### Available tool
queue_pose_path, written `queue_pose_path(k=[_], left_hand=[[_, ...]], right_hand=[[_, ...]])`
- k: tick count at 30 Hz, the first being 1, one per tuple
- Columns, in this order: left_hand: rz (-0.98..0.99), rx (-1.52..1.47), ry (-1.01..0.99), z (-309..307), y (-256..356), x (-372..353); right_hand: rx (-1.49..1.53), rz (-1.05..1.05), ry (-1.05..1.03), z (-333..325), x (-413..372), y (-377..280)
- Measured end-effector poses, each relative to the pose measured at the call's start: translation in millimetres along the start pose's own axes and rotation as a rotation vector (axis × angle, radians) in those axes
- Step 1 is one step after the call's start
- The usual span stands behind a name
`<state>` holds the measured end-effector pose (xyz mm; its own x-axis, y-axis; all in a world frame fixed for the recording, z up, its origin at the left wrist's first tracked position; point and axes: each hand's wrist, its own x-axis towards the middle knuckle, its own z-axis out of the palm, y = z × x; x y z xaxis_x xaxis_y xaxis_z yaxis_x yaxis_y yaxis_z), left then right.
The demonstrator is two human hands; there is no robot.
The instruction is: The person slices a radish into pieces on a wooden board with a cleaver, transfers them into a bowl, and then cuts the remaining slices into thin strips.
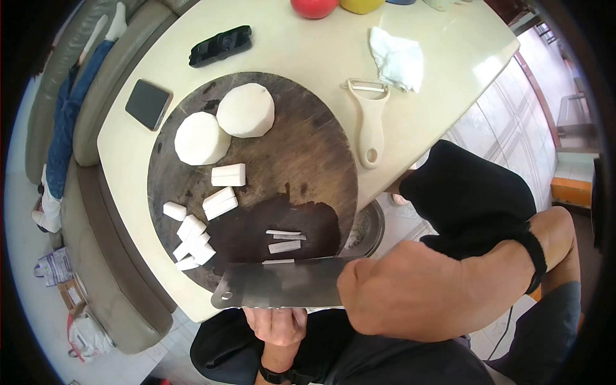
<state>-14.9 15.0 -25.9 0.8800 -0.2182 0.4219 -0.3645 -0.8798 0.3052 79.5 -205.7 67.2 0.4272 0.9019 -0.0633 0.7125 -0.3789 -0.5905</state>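
Observation:
My right hand [398, 289] is closed round the handle of a wide cleaver [282, 285], its blade lying across the near edge of a round wooden chopping board [301, 147]. Just behind the blade, my left hand [279, 324] has its fingers curled; the blade hides the fingertips and whatever they hold. Thin white slices [284, 246] lie on the wet, dark part of the board beside the blade. To the left are several white radish blocks [192, 237], with a pair of blocks [221, 203] and another block [228, 174] above. Two thick radish rounds [246, 110] rest farther back, touching.
A peeler [370, 122] and a crumpled white cloth [396, 59] lie right of the board. A phone [148, 104] and a black case-like object [220, 46] are at the left. Beneath the table's right edge stands a metal basin [369, 231]. Another person's legs [77, 96] rest on the sofa.

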Motion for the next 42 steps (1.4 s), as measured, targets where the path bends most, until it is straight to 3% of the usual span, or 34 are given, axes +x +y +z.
queue_pose_path(k=[5, 7, 10, 26, 31, 35, 37, 38, 42], left_hand=[[-0.018, -0.037, 0.048, 4.8, 4.3, 5.9], [-0.022, -0.037, 0.073, 6.0, 5.3, 7.2], [-0.006, -0.048, 0.094, 8.1, 4.6, 6.3], [-0.008, 0.047, 0.042, 3.0, -0.2, -10.1], [-0.031, -0.011, 0.047, 2.3, 2.4, -2.3], [-0.012, -0.035, 0.072, 4.3, 1.6, -0.1], [-0.019, -0.044, 0.087, 6.4, 5.5, 7.0], [-0.031, -0.059, 0.099, 7.0, 7.7, 7.9], [-0.018, -0.024, 0.125, 6.7, 3.8, -0.1]], right_hand=[[-0.077, 0.031, 0.058, 3.8, -3.6, 1.6], [0.064, 0.131, 0.010, 1.3, -7.8, 6.1], [0.047, 0.139, -0.030, -6.5, -14.7, 7.6], [-0.012, 0.058, -0.123, -14.7, -10.2, 0.5], [0.015, -0.048, 0.019, 4.6, 1.9, 3.8], [0.021, -0.023, 0.037, 3.9, 4.3, 4.0], [0.037, 0.138, -0.030, -1.2, 2.0, 9.1], [0.054, 0.090, 0.066, 0.6, -1.6, 11.6], [0.054, 0.060, -0.003, -6.7, -13.3, -0.3]])
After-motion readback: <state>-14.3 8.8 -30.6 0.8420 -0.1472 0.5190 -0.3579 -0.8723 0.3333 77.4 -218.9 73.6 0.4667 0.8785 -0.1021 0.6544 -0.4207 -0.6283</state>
